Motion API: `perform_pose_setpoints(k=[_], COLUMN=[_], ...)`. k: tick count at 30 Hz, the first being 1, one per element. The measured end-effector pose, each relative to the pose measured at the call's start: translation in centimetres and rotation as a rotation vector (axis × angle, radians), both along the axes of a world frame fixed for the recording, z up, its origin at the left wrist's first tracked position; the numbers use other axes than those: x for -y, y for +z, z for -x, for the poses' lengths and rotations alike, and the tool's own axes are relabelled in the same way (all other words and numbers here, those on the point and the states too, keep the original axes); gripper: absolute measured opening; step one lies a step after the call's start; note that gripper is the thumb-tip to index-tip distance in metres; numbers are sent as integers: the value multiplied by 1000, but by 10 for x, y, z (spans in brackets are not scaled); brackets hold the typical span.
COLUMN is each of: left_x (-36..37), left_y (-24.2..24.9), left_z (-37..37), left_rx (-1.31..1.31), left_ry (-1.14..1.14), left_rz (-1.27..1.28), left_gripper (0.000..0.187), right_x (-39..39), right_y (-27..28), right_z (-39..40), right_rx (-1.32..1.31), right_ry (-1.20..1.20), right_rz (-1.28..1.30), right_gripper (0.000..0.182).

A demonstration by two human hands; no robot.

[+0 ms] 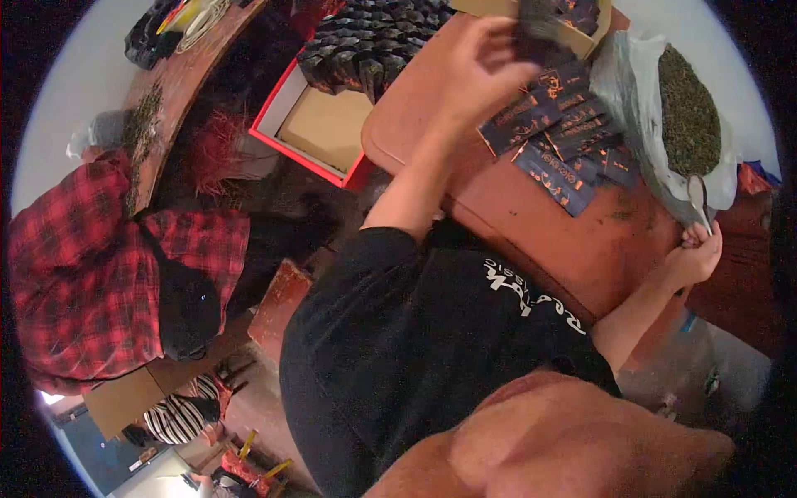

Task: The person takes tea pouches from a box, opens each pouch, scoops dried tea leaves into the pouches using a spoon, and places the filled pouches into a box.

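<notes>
My right hand (701,253) grips a metal spoon (697,195) by its handle. The spoon's bowl lies over the edge of a clear plastic bag (627,83) filled with dried, shredded green-brown herb (689,112). My left hand (490,62) is raised over the far part of the table, its fingers curled and smeared by motion. A blurred dark packet (544,33) sits against those fingers and seems held in them. Below it, several flat black packets with orange print (560,178) lie overlapping on the red-brown table (498,195).
A red-rimmed box (270,112) beside the table holds rows of upright black packets (365,46). At the top, an open cardboard box (610,25) holds more. A person in a red plaid shirt (83,274) bends at a wooden table (178,79) on the left. Other people are farther back.
</notes>
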State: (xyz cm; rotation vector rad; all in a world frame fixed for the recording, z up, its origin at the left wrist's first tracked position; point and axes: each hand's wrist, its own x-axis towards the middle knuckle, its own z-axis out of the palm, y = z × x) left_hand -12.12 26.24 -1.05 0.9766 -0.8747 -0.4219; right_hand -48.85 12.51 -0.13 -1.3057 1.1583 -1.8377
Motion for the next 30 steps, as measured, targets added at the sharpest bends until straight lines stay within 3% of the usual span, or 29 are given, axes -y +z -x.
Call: perform_pose_setpoints(k=[2, 7, 12, 13, 16, 19, 25, 30], left_x=[-35, -106, -136, -141, -138, -127, -117, -114], left_y=[-7, -45, -152, -178, -196, -191, -212, -218], left_z=[-40, -111, -183, -201, -212, -203, -221, -221], left_rx=[69, -92, 114, 136, 100, 78, 163, 148], left_ry=[220, 532, 768, 760, 694, 753, 778, 780], left_rz=[-54, -153, -417, -501, -540, -550, -718, -658], left_gripper=[64, 61, 59, 72, 74, 63, 68, 70], right_x=[1, 11, 11, 9, 16, 18, 9, 9], right_y=[0, -8, -9, -9, -18, -23, -17, -20], right_z=[5, 19, 16, 13, 22, 24, 13, 11], right_rx=[9, 60, 71, 62, 44, 31, -13, -89], right_ry=[46, 111, 112, 103, 161, 178, 144, 110], right_rz=[-22, -52, -93, -97, -84, -83, -151, -128], right_gripper=[35, 36, 36, 36, 37, 38, 38, 38])
